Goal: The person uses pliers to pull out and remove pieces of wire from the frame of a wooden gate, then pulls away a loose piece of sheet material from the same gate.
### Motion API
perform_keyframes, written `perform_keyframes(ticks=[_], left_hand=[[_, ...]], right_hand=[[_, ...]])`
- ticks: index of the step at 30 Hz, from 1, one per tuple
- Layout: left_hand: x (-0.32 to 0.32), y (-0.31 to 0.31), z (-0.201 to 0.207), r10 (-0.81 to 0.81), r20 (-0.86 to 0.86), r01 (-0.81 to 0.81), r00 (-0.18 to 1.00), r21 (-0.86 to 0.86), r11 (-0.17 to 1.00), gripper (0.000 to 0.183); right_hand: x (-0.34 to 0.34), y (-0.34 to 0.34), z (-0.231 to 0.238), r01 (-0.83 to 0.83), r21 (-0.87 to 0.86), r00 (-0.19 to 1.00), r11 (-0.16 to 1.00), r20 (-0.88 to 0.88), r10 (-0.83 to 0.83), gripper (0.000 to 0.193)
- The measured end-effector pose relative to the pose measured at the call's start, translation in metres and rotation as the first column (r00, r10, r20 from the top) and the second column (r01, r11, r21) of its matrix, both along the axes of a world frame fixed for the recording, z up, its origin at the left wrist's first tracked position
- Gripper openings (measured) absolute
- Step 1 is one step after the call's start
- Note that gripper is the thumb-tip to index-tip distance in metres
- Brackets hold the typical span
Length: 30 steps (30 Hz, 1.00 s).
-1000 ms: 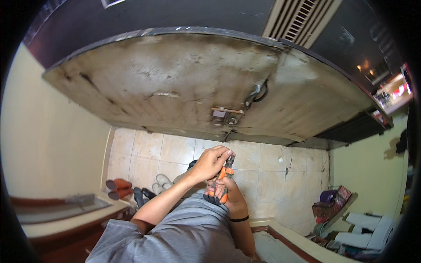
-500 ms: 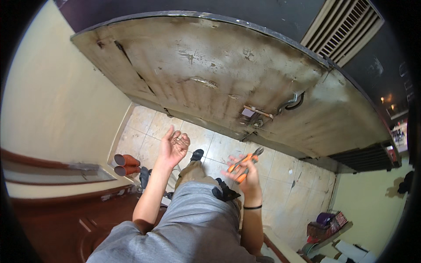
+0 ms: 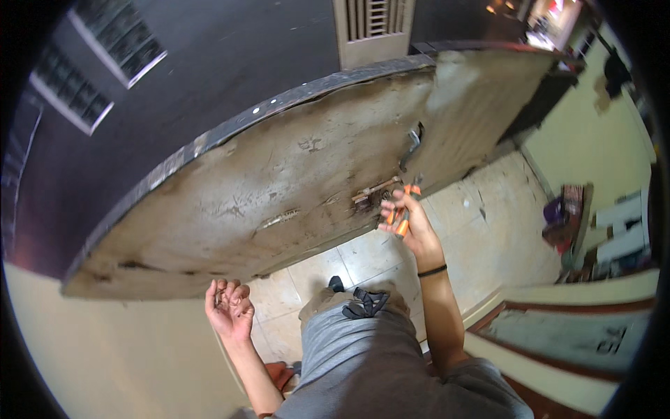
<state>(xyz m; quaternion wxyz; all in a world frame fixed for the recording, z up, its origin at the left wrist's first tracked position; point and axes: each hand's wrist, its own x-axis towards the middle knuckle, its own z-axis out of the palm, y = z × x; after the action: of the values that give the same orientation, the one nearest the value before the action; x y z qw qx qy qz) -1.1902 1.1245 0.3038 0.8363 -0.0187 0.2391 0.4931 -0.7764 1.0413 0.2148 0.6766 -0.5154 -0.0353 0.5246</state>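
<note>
My right hand [image 3: 421, 236] holds a pair of pliers [image 3: 403, 228] with orange and grey handles, fingers curled loosely round them. The pliers' dark jaws point up and away from me, close in front of a rusty slide bolt [image 3: 377, 190] on a large, stained metal gate [image 3: 230, 209]. A bent metal handle [image 3: 412, 149] sticks out of the gate just beyond the jaws. My left hand [image 3: 232, 315] is raised palm up near the gate's lower left edge, its fingers curled in. Something small and dark shows among those fingers, too small to name.
Pale floor tiles [image 3: 363, 256] lie under me. A cream wall [image 3: 139, 335] stands at the left. Against the right wall sit a purple and red bundle [image 3: 562, 216] and white items [image 3: 621, 213]. A framed panel [image 3: 565, 335] is behind my right arm.
My view has turned and come nearer the gate. The pliers are now in front of the slide bolt, still in my right hand. My left hand remains raised, its fingers curled.
</note>
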Motion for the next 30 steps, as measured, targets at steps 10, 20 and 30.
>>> perform_keyframes(ticks=[10, 20, 30], left_hand=[[-0.011, 0.085, 0.098, 0.293, -0.498, 0.025, 0.816, 0.537, 0.843, 0.051], [0.059, 0.222, 0.163, 0.927, -0.367, 0.715, 0.074, 0.667, 0.207, 0.052], [0.114, 0.225, 0.167, 0.802, -0.396, 0.809, -0.447, 0.204, 0.551, 0.061]], right_hand=[[-0.003, 0.086, 0.030, 0.538, -0.426, 0.492, 0.727, 0.859, 0.140, 0.069], [0.011, 0.115, 0.023, 0.557, -0.482, 0.539, 0.677, 0.829, 0.147, 0.073], [0.004, 0.125, 0.025, 0.579, -0.384, 0.515, 0.720, 0.856, 0.043, 0.066]])
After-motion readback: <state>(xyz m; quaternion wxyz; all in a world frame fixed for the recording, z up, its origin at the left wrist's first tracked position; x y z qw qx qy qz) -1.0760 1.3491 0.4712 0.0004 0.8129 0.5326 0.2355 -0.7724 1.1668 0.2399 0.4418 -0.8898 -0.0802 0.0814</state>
